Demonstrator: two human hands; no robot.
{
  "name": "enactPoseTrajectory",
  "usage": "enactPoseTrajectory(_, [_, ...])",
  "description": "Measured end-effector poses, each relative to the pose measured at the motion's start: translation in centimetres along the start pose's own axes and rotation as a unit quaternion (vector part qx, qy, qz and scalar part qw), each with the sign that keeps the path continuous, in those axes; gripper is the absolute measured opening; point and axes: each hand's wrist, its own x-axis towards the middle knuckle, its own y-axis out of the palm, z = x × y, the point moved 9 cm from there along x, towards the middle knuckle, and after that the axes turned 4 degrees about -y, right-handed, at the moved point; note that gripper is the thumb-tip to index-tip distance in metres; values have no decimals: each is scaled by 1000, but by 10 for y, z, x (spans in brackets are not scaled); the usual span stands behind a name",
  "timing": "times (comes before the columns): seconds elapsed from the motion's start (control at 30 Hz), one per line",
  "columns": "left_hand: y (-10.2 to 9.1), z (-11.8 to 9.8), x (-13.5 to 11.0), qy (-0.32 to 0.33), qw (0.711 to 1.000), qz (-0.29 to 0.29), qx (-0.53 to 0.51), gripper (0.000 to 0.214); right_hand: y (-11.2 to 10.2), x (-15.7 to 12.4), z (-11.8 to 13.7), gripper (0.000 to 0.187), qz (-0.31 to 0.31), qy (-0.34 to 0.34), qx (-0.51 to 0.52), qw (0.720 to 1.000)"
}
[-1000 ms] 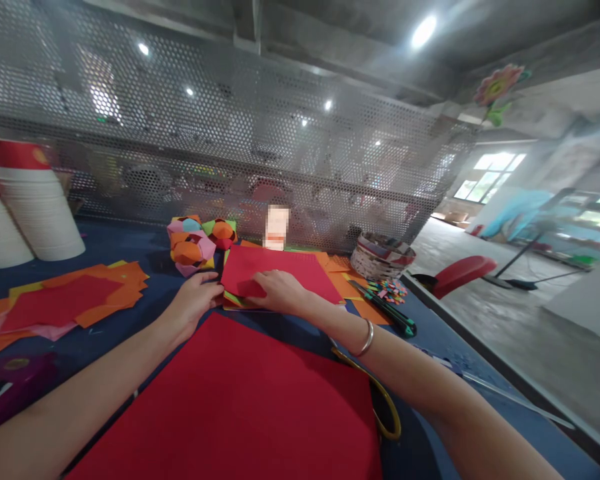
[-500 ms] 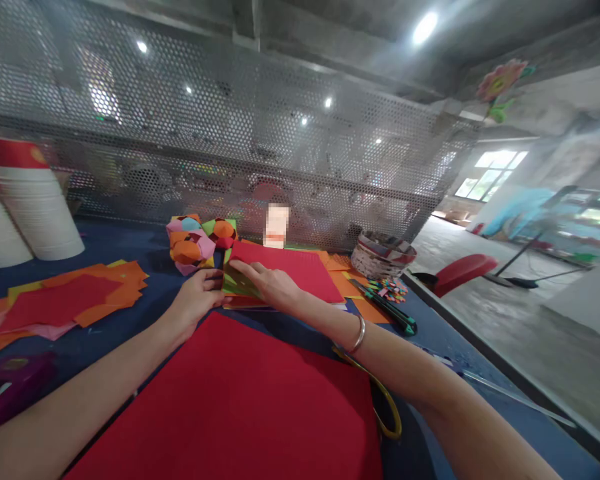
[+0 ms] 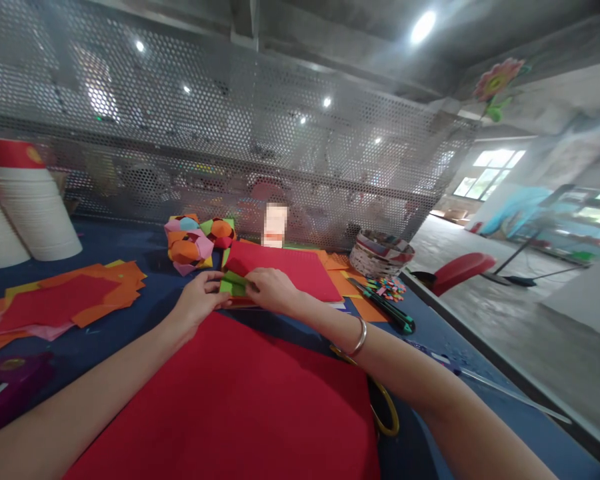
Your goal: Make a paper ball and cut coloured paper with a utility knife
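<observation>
Green paper [image 3: 234, 284], at the left edge of the smaller red sheet [image 3: 305, 270], is seemingly pinched by the right hand [image 3: 270, 290], its edge met by the unclenched left hand [image 3: 200, 293], lifting judged underway and a light grip called for.

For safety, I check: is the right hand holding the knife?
No, the knife lies apart from the right hand, before the basket.

Green paper [image 3: 233, 287] shows beneath a red sheet [image 3: 307, 270] at its near left corner.
</observation>
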Motion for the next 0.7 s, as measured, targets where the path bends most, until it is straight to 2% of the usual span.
enactPoseTrajectory(0.17, [-9, -8, 2, 58, 995, -37, 73, 42, 0, -2, -8, 27, -29, 15, -12, 999])
enactPoseTrajectory(0.27, [-8, -23, -7, 118, 986, -44, 108, 29, -16, -5, -16, 25, -87, 26, -23, 996])
enactPoseTrajectory(0.37, [-2, -30, -15, 127, 985, -30, 109, 21, -37, -10, -23, 23, -150, 29, -31, 988])
enactPoseTrajectory(0.5, [5, -25, -15, 54, 997, -18, 49, 15, -44, -18, -24, 21, -183, -1, -20, 983])
enactPoseTrajectory(0.57, [14, -18, -15, -10, 1000, 20, 6, 13, -39, -23, -19, 22, -182, -30, -6, 983])
enactPoseTrajectory(0.63, [25, -11, -19, -71, 995, 67, -34, 25, -32, -28, -11, 20, -177, -59, 10, 982])
enactPoseTrajectory(0.7, [32, -7, -25, -114, 987, 98, -62, 27, -26, -32, -2, 19, -168, -85, 28, 982])
